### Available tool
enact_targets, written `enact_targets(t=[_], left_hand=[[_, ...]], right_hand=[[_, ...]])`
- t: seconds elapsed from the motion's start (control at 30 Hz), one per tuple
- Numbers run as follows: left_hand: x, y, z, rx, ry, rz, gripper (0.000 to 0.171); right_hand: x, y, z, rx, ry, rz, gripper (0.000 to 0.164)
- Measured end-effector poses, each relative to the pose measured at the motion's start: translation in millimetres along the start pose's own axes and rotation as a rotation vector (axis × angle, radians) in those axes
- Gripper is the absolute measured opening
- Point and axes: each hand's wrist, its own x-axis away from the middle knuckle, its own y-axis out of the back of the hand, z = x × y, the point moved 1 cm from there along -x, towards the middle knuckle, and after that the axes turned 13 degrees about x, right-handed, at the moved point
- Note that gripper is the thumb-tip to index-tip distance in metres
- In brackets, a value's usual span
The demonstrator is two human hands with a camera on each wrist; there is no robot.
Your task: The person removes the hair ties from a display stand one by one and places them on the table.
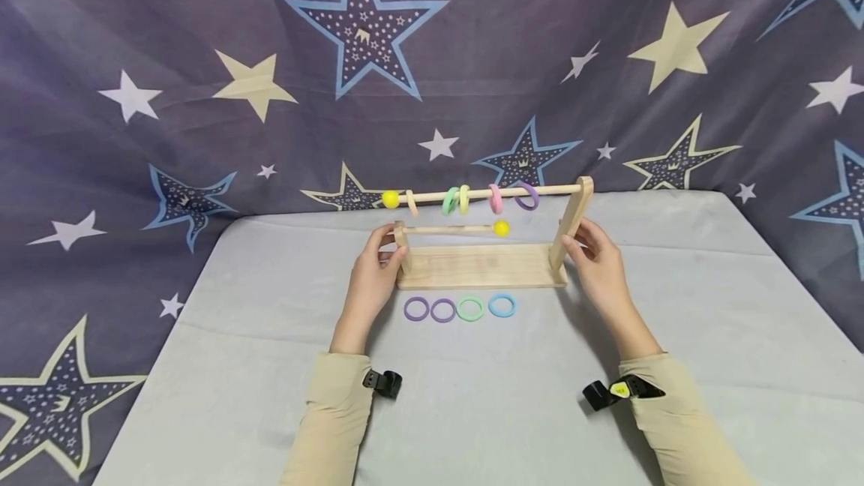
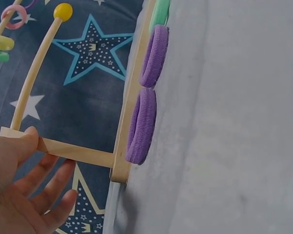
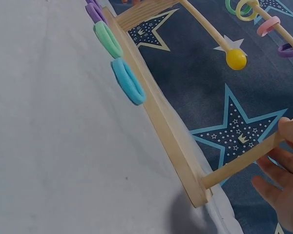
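A wooden rack [image 1: 482, 267] has a flat base, a tall right post [image 1: 572, 220] and a short left post [image 1: 403, 246]. My left hand [image 1: 375, 270] pinches the short post, thumb on its near side. On the right, my right hand [image 1: 601, 261] grips the tall post between thumb and fingers. Several hair ties hang on the upper rod, among them a pink one [image 1: 496, 199] and a purple one [image 1: 527, 196]. The lower rod [image 1: 448, 229] bears none. In front of the base lie a green hair tie [image 1: 470, 309], a blue one [image 1: 502, 305] and two purple ones [image 2: 142, 126].
The rack stands toward the back of a table with a pale grey cloth [image 1: 486, 411]. Behind it hangs a dark curtain [image 1: 432, 81] with stars. Yellow balls cap the free ends of the upper rod [image 1: 390, 199] and the lower one.
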Motion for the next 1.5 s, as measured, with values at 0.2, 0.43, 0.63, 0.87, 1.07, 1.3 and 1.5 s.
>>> enact_targets(t=[0.2,0.43,0.63,0.87,1.07,1.3,1.5], left_hand=[[1.8,0.4,-2.2,0.014,-0.018,-0.012,0.047],[3.1,4.9,-5.0,0.043,-0.092,-0.044,0.051],[4.4,7.2,-14.1,0.055,-0.191,-0.111,0.045],[9.1,8.4,-28.5,0.045,-0.293,-0.237,0.031],[12.9,7.0,-35.2,0.083,-0.42,-0.316,0.025],[14.0,-0.2,-41.3,0.069,-0.486,-0.353,0.021],[14.7,-4.2,-45.1,0.038,-0.458,-0.405,0.021]], right_hand=[[-1.7,-1.3,-2.4,0.012,-0.022,0.011,0.039],[-1.9,-1.4,-5.1,0.055,-0.023,0.025,0.039],[-2.0,-0.6,-0.1,0.034,-0.003,0.019,0.039],[7.7,4.4,33.4,0.02,0.037,0.008,0.035],[2.5,-1.2,14.2,0.027,0.016,0.003,0.036],[-4.1,-6.2,-6.3,0.057,0.018,-0.002,0.036],[-4.2,-5.0,-8.3,0.058,0.029,-0.02,0.037]])
